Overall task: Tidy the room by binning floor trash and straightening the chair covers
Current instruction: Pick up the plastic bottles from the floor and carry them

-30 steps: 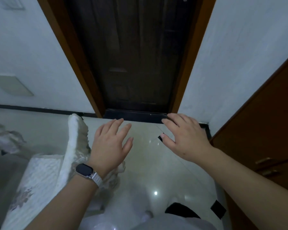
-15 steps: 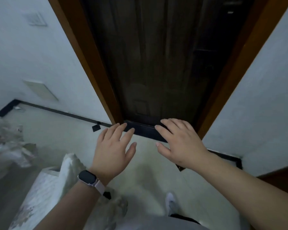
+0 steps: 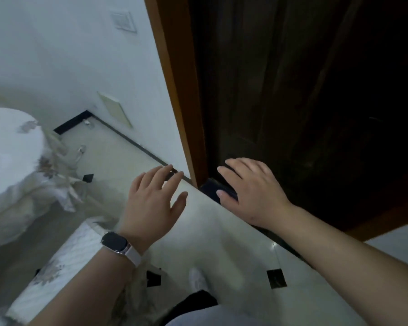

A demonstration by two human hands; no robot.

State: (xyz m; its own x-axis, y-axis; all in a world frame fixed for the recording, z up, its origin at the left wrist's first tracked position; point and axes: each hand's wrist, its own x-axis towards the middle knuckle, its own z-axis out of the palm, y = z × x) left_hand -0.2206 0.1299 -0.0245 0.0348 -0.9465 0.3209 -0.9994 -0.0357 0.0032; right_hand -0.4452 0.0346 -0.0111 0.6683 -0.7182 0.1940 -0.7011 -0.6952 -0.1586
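Observation:
My left hand [image 3: 151,203], with a watch on its wrist, is held out over the pale floor, fingers spread and holding nothing. My right hand [image 3: 252,191] is also open and empty, in front of the base of the dark wooden door [image 3: 292,90]. A chair with a white flower-patterned cover [image 3: 64,267] stands at the lower left, just under my left forearm. A second white-covered piece [image 3: 10,156] is at the far left, its cloth hanging in folds to the floor. Small pieces of trash [image 3: 81,149] lie on the floor near the far corner.
The orange-brown door frame [image 3: 177,90] stands just past my left hand. White walls with a black skirting run to the left. The glossy tiled floor [image 3: 222,243] has small black inlay squares. My white shoe [image 3: 198,278] shows at the bottom.
The view has swung to the left: the door now lies to the right, and the left corner and a second covered piece have come into sight. Both hands stay open and held out.

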